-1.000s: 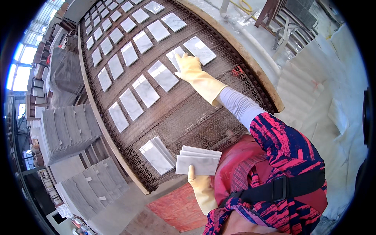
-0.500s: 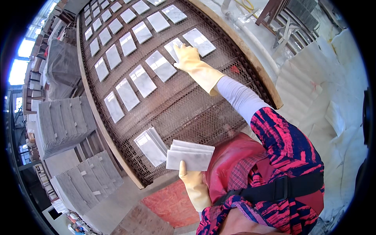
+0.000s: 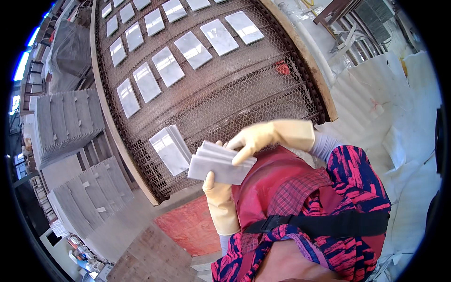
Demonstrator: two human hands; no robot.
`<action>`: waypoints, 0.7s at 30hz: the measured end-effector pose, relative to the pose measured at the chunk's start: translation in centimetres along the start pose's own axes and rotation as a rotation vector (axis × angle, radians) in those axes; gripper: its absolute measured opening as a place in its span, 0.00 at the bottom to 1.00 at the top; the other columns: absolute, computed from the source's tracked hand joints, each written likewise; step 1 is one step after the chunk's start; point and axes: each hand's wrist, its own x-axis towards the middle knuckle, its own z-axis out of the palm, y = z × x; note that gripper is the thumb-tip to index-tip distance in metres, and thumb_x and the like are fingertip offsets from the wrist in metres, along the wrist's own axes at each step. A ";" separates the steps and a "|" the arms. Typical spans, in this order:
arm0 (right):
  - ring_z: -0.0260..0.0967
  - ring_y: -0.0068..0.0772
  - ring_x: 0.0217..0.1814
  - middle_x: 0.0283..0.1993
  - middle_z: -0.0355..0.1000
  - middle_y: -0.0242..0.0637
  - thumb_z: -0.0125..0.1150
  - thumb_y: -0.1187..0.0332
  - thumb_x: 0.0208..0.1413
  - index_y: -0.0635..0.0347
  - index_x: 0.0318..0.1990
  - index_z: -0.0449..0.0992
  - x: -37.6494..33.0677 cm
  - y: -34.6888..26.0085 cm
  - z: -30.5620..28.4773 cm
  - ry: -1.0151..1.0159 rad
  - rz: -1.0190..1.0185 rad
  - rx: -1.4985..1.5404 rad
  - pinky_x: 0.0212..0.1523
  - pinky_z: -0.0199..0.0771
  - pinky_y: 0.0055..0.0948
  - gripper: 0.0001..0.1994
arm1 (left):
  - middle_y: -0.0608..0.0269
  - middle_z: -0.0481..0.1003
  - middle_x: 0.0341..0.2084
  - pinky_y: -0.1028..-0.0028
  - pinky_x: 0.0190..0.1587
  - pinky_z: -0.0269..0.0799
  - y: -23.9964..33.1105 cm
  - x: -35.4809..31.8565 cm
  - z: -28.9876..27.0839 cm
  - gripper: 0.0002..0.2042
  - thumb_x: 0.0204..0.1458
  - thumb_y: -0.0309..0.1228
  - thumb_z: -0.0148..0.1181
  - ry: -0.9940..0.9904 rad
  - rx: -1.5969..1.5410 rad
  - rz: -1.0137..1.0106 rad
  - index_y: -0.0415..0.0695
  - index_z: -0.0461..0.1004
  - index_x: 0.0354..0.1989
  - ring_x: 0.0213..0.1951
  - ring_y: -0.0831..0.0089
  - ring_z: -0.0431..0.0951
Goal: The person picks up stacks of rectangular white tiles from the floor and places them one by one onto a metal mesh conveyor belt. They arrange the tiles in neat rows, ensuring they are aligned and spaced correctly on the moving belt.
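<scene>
My left hand [image 3: 219, 197], in a cream rubber glove, grips a small stack of white-grey marble tiles [image 3: 213, 167] from below, its thumb on the front face. My right hand [image 3: 256, 141], gloved alike, is closed over the stack's upper right edge, thumb in front; its other fingertips are partly hidden behind the tiles. Just left of this stack, several more tiles [image 3: 171, 152] lean together on the near end of a wire-mesh conveyor [image 3: 235, 89]. Beyond them, single tiles lie flat in rows, the nearest row including a tile [image 3: 193, 50] with a glossy top.
Wooden rails [image 3: 317, 77] edge the conveyor, with a chain inside the right one. A red scrap [image 3: 282, 67] lies on the mesh. Large grey slab stacks [image 3: 70, 117] stand at the left. White foam sheeting [image 3: 376, 103] covers the right side, near metal frames [image 3: 359, 28].
My right hand has left a tile in the nearest row and come back to the stack in my left hand. The rows sit higher in the picture now.
</scene>
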 end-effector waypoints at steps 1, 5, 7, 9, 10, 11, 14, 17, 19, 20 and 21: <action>0.78 0.28 0.57 0.56 0.83 0.36 0.73 0.55 0.66 0.57 0.64 0.81 0.2 1.0 2.2 0.080 -0.030 0.253 0.60 0.77 0.32 0.25 | 0.42 0.60 0.77 0.44 0.80 0.55 0.1 0.5 0.1 0.47 0.57 0.43 0.67 0.021 0.035 -0.034 0.41 0.51 0.82 0.77 0.44 0.61; 0.78 0.27 0.58 0.57 0.82 0.35 0.74 0.57 0.66 0.60 0.65 0.79 0.1 4.2 4.6 0.255 -0.146 0.648 0.60 0.77 0.32 0.25 | 0.46 0.67 0.72 0.47 0.73 0.67 0.5 2.3 -0.4 0.41 0.62 0.45 0.66 0.093 0.209 -0.159 0.41 0.56 0.80 0.71 0.48 0.70; 0.78 0.27 0.59 0.58 0.82 0.36 0.74 0.57 0.66 0.60 0.65 0.79 -0.5 4.3 4.8 0.383 -0.139 0.756 0.61 0.78 0.33 0.25 | 0.47 0.69 0.71 0.49 0.72 0.69 0.2 4.0 -0.7 0.36 0.66 0.44 0.62 0.137 0.188 -0.225 0.40 0.59 0.78 0.70 0.50 0.72; 0.80 0.27 0.58 0.56 0.83 0.36 0.74 0.56 0.66 0.61 0.64 0.80 -0.8 4.9 4.5 0.557 -0.167 0.748 0.60 0.79 0.33 0.25 | 0.46 0.70 0.70 0.51 0.72 0.70 -0.2 5.3 0.9 0.32 0.71 0.43 0.58 0.221 0.123 -0.248 0.37 0.61 0.77 0.69 0.53 0.72; 0.80 0.27 0.57 0.56 0.84 0.36 0.73 0.56 0.67 0.61 0.64 0.81 -0.7 5.5 4.2 0.613 -0.188 0.737 0.59 0.80 0.33 0.25 | 0.44 0.71 0.70 0.52 0.72 0.70 -0.3 5.6 2.3 0.30 0.72 0.42 0.56 0.272 0.108 -0.246 0.36 0.62 0.76 0.69 0.54 0.72; 0.81 0.27 0.56 0.55 0.84 0.36 0.73 0.56 0.67 0.61 0.63 0.81 -0.6 6.3 3.8 0.668 -0.208 0.725 0.58 0.80 0.33 0.24 | 0.45 0.72 0.69 0.53 0.72 0.71 -0.6 6.2 1.5 0.28 0.73 0.38 0.55 0.264 0.338 -0.178 0.35 0.62 0.76 0.68 0.54 0.74; 0.82 0.27 0.52 0.53 0.85 0.37 0.74 0.52 0.65 0.61 0.60 0.82 -0.7 6.3 1.8 0.854 -0.265 0.626 0.56 0.81 0.31 0.25 | 0.45 0.74 0.67 0.53 0.70 0.73 -1.1 8.1 0.0 0.27 0.73 0.34 0.56 0.276 0.857 -0.019 0.36 0.62 0.76 0.66 0.53 0.77; 0.82 0.26 0.51 0.51 0.85 0.38 0.75 0.49 0.64 0.61 0.58 0.83 -0.6 6.1 -0.5 0.930 -0.231 0.536 0.54 0.81 0.30 0.27 | 0.47 0.77 0.64 0.49 0.67 0.78 0.1 11.6 -0.1 0.24 0.72 0.34 0.57 0.474 0.241 -0.073 0.38 0.66 0.72 0.63 0.52 0.80; 0.82 0.27 0.51 0.50 0.86 0.39 0.74 0.47 0.63 0.62 0.58 0.84 0.2 6.4 -1.7 0.974 -0.188 0.484 0.54 0.81 0.30 0.27 | 0.49 0.79 0.60 0.47 0.64 0.80 1.4 13.5 -0.5 0.21 0.73 0.34 0.56 0.434 0.280 -0.074 0.40 0.69 0.70 0.61 0.52 0.81; 0.82 0.27 0.51 0.50 0.86 0.39 0.74 0.46 0.63 0.62 0.57 0.84 0.6 6.6 -2.2 0.994 -0.162 0.458 0.54 0.81 0.31 0.28 | 0.50 0.80 0.57 0.51 0.62 0.81 1.8 14.5 -1.2 0.19 0.72 0.32 0.56 0.383 0.378 -0.037 0.40 0.71 0.68 0.58 0.56 0.83; 0.83 0.28 0.51 0.50 0.86 0.40 0.73 0.45 0.63 0.62 0.57 0.84 1.1 7.1 -2.8 1.018 -0.133 0.438 0.54 0.80 0.32 0.28 | 0.51 0.81 0.56 0.53 0.59 0.83 1.9 15.3 -0.6 0.18 0.72 0.33 0.56 0.387 0.521 -0.027 0.40 0.72 0.67 0.55 0.57 0.84</action>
